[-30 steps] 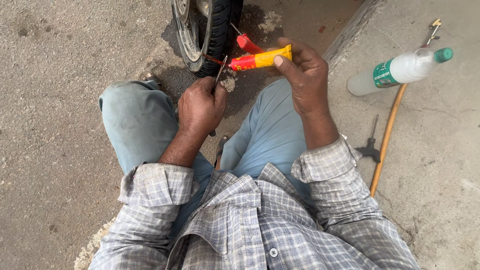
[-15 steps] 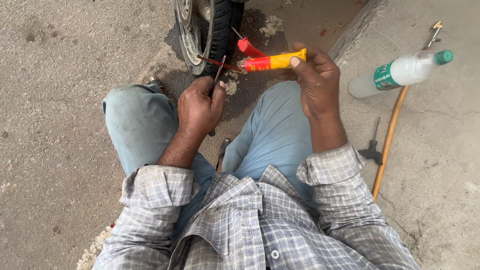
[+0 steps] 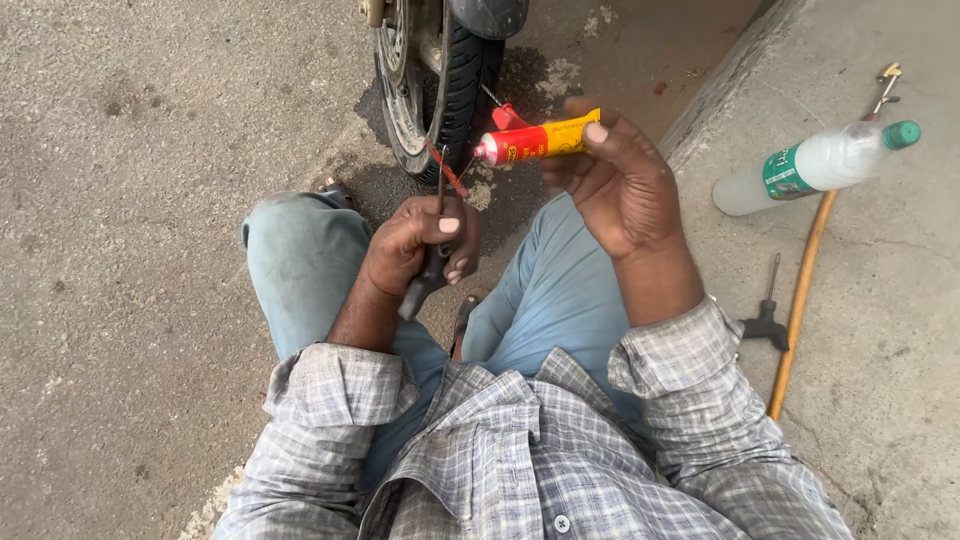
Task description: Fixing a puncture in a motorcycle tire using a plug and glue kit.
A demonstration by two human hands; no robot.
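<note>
I squat over my knees in front of a motorcycle wheel [image 3: 435,85]. My left hand [image 3: 415,250] is closed round the dark handle of a plug insertion tool [image 3: 432,265], its needle pointing up with a reddish-brown rubber strip [image 3: 447,170] threaded through the tip. My right hand [image 3: 615,185] grips a red and yellow glue tube [image 3: 535,140], held level with its nozzle turned toward the strip. A red cap or piece [image 3: 510,117] shows just behind the tube.
A clear plastic bottle with a green cap [image 3: 815,165] lies on the concrete slab at the right. Beside it run an orange air hose [image 3: 800,300] with a brass end and a small black T-handle tool [image 3: 768,320]. Rough asphalt spreads to the left.
My left hand has dropped slightly from the tyre, bringing the strip on the tool clear. My right hand has shifted the glue tube a little right, still aimed at the strip.
</note>
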